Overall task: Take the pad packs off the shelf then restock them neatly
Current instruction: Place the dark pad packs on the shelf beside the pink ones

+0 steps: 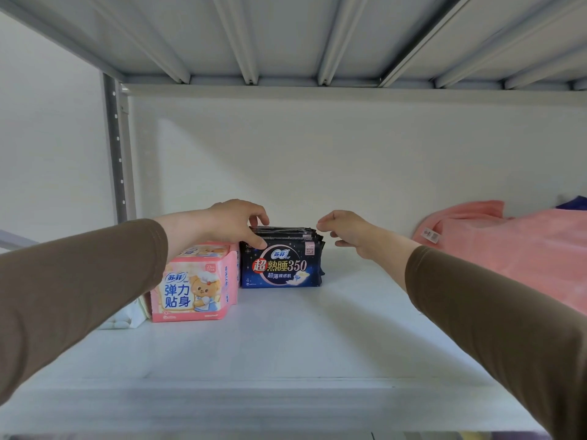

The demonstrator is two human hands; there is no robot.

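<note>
Navy pad packs (pixel 281 265) stand in a row toward the far left of the white shelf (pixel 286 344), just right of a pink pack (pixel 193 290); the left hand (pixel 228 222) pinches their top edge, the right hand (pixel 344 228) hovers just beside them, fingers loosely curled, holding nothing

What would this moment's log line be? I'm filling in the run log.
left hand: grips dark packs | right hand: beside the packs, holds nothing | pink pack: on shelf
</note>
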